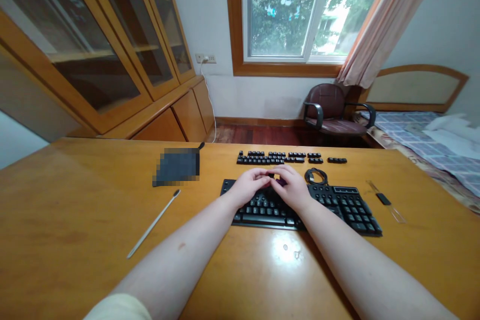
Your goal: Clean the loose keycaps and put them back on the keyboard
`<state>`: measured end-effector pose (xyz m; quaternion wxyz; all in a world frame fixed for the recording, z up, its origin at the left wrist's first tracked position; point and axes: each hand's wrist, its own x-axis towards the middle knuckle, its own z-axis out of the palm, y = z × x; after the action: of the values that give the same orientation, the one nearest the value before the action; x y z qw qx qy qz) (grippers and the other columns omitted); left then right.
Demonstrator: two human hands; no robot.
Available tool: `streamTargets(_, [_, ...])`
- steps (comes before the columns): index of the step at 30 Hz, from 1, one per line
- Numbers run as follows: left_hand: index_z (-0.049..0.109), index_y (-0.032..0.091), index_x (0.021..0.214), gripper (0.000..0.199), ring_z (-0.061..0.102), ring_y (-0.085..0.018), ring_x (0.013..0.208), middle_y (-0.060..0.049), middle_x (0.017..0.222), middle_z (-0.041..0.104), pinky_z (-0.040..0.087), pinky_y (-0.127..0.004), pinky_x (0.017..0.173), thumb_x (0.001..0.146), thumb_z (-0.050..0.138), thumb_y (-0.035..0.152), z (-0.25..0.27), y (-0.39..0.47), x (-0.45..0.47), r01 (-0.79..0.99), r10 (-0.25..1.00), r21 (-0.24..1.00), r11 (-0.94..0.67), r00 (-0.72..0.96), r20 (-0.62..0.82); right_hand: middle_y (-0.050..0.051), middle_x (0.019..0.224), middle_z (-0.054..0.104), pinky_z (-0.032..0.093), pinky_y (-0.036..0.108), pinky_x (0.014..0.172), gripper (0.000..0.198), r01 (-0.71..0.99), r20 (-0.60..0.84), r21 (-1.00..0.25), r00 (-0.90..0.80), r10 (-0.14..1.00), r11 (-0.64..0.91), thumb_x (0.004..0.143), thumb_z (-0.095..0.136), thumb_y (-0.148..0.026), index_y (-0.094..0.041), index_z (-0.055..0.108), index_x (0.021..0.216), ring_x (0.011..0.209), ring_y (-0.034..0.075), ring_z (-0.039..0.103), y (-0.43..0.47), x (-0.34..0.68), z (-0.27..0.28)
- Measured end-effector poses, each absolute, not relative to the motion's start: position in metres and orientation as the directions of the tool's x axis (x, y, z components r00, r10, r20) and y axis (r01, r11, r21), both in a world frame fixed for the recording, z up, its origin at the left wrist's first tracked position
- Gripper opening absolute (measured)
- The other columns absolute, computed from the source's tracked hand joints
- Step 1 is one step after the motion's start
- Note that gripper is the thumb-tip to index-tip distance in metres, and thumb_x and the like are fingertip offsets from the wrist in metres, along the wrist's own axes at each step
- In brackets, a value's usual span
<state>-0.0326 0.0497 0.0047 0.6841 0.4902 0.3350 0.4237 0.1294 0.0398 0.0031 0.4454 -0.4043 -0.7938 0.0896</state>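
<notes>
A black keyboard (pixel 264 218) lies on the wooden desk in front of me, its upper part bare of several keycaps. Over its upper middle, my left hand (pixel 250 186) and my right hand (pixel 293 189) meet with fingertips pinched together. A small dark thing shows between the fingers; it is mostly hidden and I cannot tell its kind. Behind the keyboard, loose black keycaps (pixel 258 160) stand in rows. A coiled black cable (pixel 316 176) rests just beyond my right hand.
On the left lie a dark blurred-out pouch-like item (pixel 178 166) and a long white brush (pixel 153 225). A wire keycap puller (pixel 384 199) with a black grip is right of the keyboard. The desk's far edge (pixel 221 145) runs behind the keycaps; an armchair (pixel 330 105) stands beyond.
</notes>
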Motion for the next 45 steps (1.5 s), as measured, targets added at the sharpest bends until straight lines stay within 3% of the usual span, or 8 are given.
streamTargets(7, [0.060,0.012,0.086,0.028,0.061,-0.012,0.078,-0.003,0.081,0.066,0.045,-0.030,0.082,0.064,0.071,0.025,0.003,0.052,-0.033,-0.310,0.965,0.940,0.146,0.255,-0.066,0.007,0.103,0.059,0.047,0.034,0.084,0.029,0.490,0.581,-0.600,-0.276,0.766,0.632,0.076,0.049,-0.015,-0.022,0.057,0.103,0.097,0.019,0.056,0.039,0.129,0.007])
streamTargets(12, [0.062,0.013,0.083,0.024,0.060,-0.012,0.077,-0.003,0.083,0.065,0.046,-0.030,0.081,0.062,0.072,0.020,0.003,0.049,-0.030,-0.132,0.992,0.991,0.026,0.128,-0.009,0.008,0.102,0.058,0.041,0.042,0.090,0.022,0.497,0.567,-0.685,-0.096,0.818,0.532,0.069,0.041,-0.007,-0.021,0.051,0.083,0.101,0.022,0.053,0.046,0.133,0.002])
streamTargets(17, [0.060,0.012,0.084,0.021,0.061,-0.012,0.073,-0.004,0.082,0.064,0.048,-0.030,0.077,0.065,0.068,0.015,0.003,0.047,-0.028,-0.091,0.991,0.996,0.011,0.133,0.001,0.008,0.103,0.058,0.040,0.040,0.092,0.023,0.482,0.577,-0.706,-0.034,0.816,0.519,0.072,0.047,-0.011,-0.021,0.053,0.092,0.102,0.021,0.054,0.049,0.130,0.000])
streamTargets(24, [0.058,0.013,0.083,0.019,0.061,-0.011,0.073,-0.001,0.077,0.064,0.050,-0.029,0.077,0.067,0.066,0.021,0.003,0.047,-0.028,-0.122,0.995,0.992,-0.016,0.097,0.028,0.007,0.102,0.059,0.042,0.037,0.091,0.017,0.405,0.526,-0.723,-0.202,0.826,0.559,0.081,0.054,-0.025,-0.023,0.065,0.094,0.100,0.019,0.055,0.049,0.128,0.002])
streamTargets(30, [0.059,0.013,0.084,0.021,0.060,-0.012,0.075,-0.003,0.081,0.064,0.050,-0.028,0.076,0.065,0.067,0.016,-0.002,0.047,-0.027,-0.103,0.990,0.993,-0.061,0.122,0.074,0.006,0.101,0.062,0.043,0.039,0.090,0.025,0.430,0.481,-0.779,-0.057,0.875,0.457,0.081,0.054,-0.028,-0.023,0.063,0.104,0.096,0.020,0.057,0.050,0.129,0.001])
streamTargets(34, [0.060,0.014,0.084,0.020,0.060,-0.012,0.076,-0.003,0.081,0.063,0.050,-0.029,0.078,0.066,0.067,0.015,-0.006,0.046,-0.026,-0.086,0.981,0.990,-0.111,0.148,0.123,0.006,0.098,0.066,0.044,0.039,0.088,0.023,0.260,0.382,-0.870,-0.181,0.906,0.419,0.081,0.050,-0.028,-0.021,0.067,0.095,0.094,0.021,0.059,0.052,0.131,-0.002])
streamTargets(40, [0.060,0.014,0.085,0.021,0.062,-0.013,0.077,-0.004,0.082,0.065,0.051,-0.030,0.078,0.066,0.066,0.015,-0.006,0.049,-0.027,-0.127,0.994,0.988,-0.092,0.055,0.099,0.004,0.095,0.068,0.053,0.034,0.067,0.034,-0.135,0.133,-0.986,-0.251,0.959,0.101,0.072,0.056,-0.028,-0.022,0.061,0.105,0.075,0.018,0.063,0.053,0.125,-0.004])
streamTargets(45, [0.060,0.014,0.085,0.019,0.063,-0.013,0.075,-0.004,0.080,0.066,0.051,-0.029,0.075,0.066,0.065,0.015,-0.007,0.050,-0.028,-0.182,0.995,0.981,-0.071,0.055,0.083,0.003,0.087,0.069,0.051,0.027,0.058,0.037,-0.079,0.108,-0.993,-0.242,0.964,0.092,0.067,0.065,-0.026,-0.021,0.062,0.104,0.067,0.014,0.062,0.053,0.123,-0.003])
